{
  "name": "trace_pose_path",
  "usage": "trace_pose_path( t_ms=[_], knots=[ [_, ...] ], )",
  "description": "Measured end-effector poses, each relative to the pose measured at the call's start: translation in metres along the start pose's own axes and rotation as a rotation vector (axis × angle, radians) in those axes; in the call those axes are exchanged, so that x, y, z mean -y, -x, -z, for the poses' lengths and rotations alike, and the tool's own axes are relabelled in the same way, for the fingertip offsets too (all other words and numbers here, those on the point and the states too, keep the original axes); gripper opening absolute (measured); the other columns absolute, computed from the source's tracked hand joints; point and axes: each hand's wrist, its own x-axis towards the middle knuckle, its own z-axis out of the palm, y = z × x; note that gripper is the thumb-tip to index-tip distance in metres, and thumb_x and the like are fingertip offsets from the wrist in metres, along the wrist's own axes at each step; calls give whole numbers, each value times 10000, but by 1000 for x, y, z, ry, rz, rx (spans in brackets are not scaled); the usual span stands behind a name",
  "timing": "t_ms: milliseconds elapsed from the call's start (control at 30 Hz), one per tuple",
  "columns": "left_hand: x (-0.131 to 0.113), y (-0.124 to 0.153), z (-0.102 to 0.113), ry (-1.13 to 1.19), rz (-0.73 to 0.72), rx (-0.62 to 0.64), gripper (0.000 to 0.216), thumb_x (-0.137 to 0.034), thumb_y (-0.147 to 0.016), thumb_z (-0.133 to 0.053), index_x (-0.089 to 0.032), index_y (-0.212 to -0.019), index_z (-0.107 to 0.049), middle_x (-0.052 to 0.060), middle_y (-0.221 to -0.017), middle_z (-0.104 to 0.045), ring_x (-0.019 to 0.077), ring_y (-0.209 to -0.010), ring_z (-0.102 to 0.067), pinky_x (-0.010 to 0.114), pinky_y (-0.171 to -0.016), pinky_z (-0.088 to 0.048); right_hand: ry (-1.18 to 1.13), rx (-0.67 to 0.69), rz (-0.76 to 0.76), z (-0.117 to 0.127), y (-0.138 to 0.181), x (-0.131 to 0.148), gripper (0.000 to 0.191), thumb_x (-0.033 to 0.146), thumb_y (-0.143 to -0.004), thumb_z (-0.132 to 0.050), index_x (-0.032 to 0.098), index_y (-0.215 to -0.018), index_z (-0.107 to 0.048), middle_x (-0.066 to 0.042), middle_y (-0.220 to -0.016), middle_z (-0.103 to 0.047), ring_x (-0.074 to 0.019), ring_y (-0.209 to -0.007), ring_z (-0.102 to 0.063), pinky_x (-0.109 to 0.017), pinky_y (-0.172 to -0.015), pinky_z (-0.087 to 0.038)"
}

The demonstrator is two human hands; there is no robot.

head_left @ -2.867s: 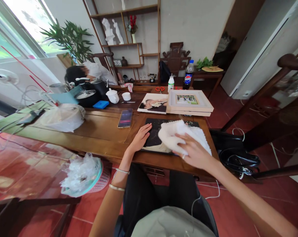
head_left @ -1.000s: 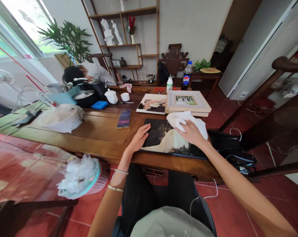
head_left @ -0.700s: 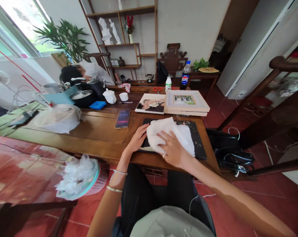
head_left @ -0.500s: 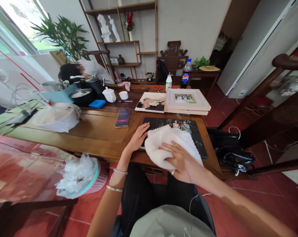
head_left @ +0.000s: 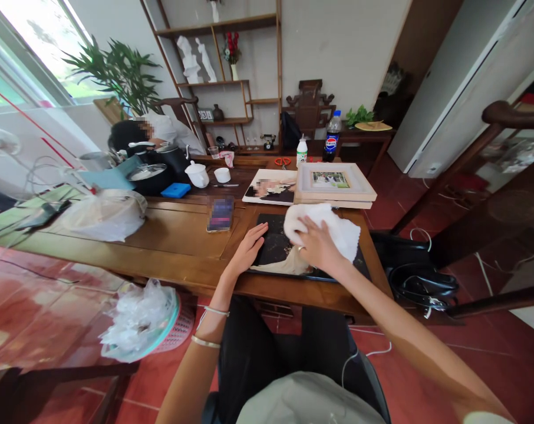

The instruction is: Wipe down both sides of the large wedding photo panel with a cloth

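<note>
**Wooden table, dark picture panel, white cloth, two hands on the job**

So it's a room with a red tiled floor [head_left: 150,377] and a long wooden table [head_left: 183,229] running across it. Toward the back of the table's right end sits a stack of pale frames [head_left: 306,182]. Just in front of that, flat near the table's front edge, is a dark picture panel [head_left: 273,235]. Looks thin and stiff to me, probably not heavy, maybe a bit slippery, and I'd guess the face scratches easily. I'd lift it by two opposite edges.

White cloth [head_left: 344,232] lies over the middle and right of it: fluffy, soft, floppy, easy to grab by the handful.

Hands are apart. Left hand [head_left: 249,244] rests flat on the panel's left edge, fingers stretched out, forearm coming up from below. Right hand [head_left: 317,244] is palm down on the cloth, arm angled in from lower right; can't tell if it's pinching the fabric or just pressing. Tiniest bit: a ring [head_left: 301,248] on that hand.
</note>
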Motion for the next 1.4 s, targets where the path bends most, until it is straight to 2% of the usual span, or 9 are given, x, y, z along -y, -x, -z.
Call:
trace_pose_path(
  t_ms=[167,300,467,700,800,967,1067,1200,1400],
  knots=[
    [-9,1,2,92,62,-105,446,-395,-928,-384,-150,-1259,-555,105,-1366,-511,216,-1283,-442,392,-1117,-281,-119,31,316,7,27,64,370,242,-801,-544,134,-1141,-642,-179,-1454,-355,-362,-1365,-230,-610,-1073,-145],
    [-16,3,4,75,71,-124,447,-392,-953,-321,-163,-1256,-557,83,-1341,-540,202,-1266,-464,378,-1104,-304,-254,71,487,15,56,73,388,227,-764,-580,102,-1126,-643,-177,-1418,-415,-339,-1359,-263,-555,-1109,-151],
    [-15,3,1,-34,38,-67,396,-350,-922,-424,-155,-1230,-579,91,-1299,-576,202,-1240,-497,374,-1093,-336,-367,-8,324,23,71,27,306,228,-850,-504,176,-1119,-640,-107,-1313,-550,-249,-1242,-468,-455,-1105,-259],
    [-11,2,0,-92,-32,-43,354,-271,-884,-498,-190,-1214,-597,74,-1302,-574,206,-1257,-482,404,-1104,-335,-271,-78,-113,21,40,-40,340,369,-936,-388,162,-1008,-648,-132,-1065,-658,-301,-1071,-565,-389,-917,-418],
    [-10,2,0,-102,-43,-34,344,-260,-883,-493,-182,-1198,-610,82,-1298,-577,207,-1254,-486,407,-1099,-342,-276,-48,-137,19,0,-38,383,413,-938,-375,139,-954,-641,-143,-979,-684,-306,-997,-601,-358,-866,-419],
    [-8,0,0,-117,-36,-17,337,-250,-883,-485,-155,-1176,-623,104,-1293,-578,205,-1243,-496,404,-1094,-348,-362,63,-20,10,-70,1,463,472,-935,-352,132,-913,-666,-150,-935,-708,-293,-919,-639,-313,-781,-427],
    [-7,0,0,-125,-11,-21,336,-257,-878,-492,-148,-1165,-630,113,-1277,-589,208,-1222,-514,403,-1085,-360,-379,57,22,6,-87,21,435,462,-923,-396,127,-965,-670,-152,-986,-703,-292,-967,-628,-307,-808,-423],
    [-8,1,1,-120,0,-33,327,-274,-879,-494,-179,-1159,-634,95,-1271,-596,208,-1215,-521,417,-1082,-360,-395,30,72,8,-63,13,388,421,-934,-402,148,-1043,-655,-120,-1069,-685,-273,-1057,-589,-316,-895,-398],
    [-11,2,1,-74,-38,-26,327,-294,-891,-483,-199,-1171,-623,75,-1293,-582,206,-1256,-483,431,-1101,-332,-370,-58,-72,15,22,-68,392,435,-933,-390,168,-1046,-653,-114,-1196,-626,-307,-1209,-484,-411,-984,-382]
  ],
)
